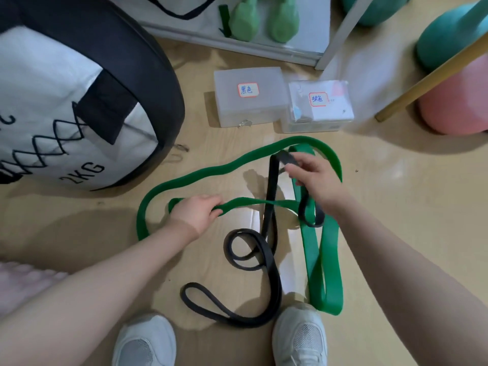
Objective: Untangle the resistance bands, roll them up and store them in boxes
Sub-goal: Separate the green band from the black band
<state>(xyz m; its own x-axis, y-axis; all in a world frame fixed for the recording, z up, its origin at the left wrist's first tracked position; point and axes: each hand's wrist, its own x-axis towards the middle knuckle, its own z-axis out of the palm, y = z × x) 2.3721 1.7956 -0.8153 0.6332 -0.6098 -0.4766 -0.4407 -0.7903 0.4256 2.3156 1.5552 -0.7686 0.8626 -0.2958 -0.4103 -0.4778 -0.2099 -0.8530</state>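
Glossy wooden floor, white shelf frame, soft light

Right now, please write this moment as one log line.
stage: untangling | left hand: grips green band | right hand: pinches black band | boxes: closed

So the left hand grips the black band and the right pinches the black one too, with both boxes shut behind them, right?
Not quite. In the head view the left hand grips the green band, not the black. The right hand does pinch the black band, and both boxes are shut.
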